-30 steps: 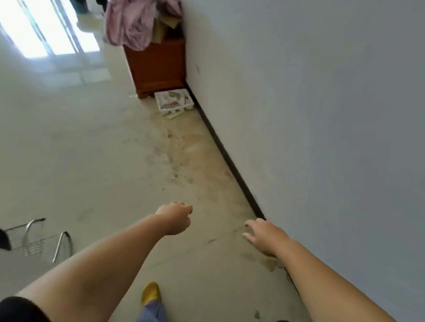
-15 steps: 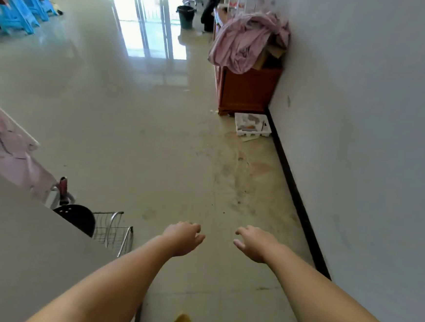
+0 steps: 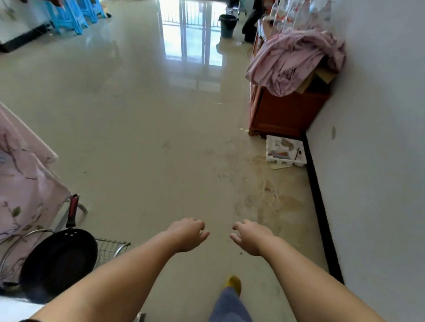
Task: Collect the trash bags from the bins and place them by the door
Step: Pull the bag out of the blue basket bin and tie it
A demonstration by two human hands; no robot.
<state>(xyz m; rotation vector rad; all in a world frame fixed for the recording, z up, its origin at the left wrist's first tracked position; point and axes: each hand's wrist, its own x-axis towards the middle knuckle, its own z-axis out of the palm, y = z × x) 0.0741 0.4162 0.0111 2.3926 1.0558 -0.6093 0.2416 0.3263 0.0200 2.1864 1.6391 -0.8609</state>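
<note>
Neither grip holds anything: our left hand and right hand hang out in front of us, near each other over the floor, fingers loosely curled and relaxed. No trash bag is in our hands, and we cannot make one out for sure anywhere. A dark bucket stands far off by the bright glass doors; it may be a bin, but whether it has a bag we cannot tell.

We judge the step to be walking to the next bin. To do it well, we would keep our hands free and low, head down the middle of the room, and look for the bin's rim before reaching.

Room is wide straight ahead. On our right the wall runs close, with a white tray on the floor just beside it and a cabinet beyond, draped with pink cloth. On our left a pan and wire rack sit near our elbow. Stains mark the floor by the wall; it may be slippery there.
</note>
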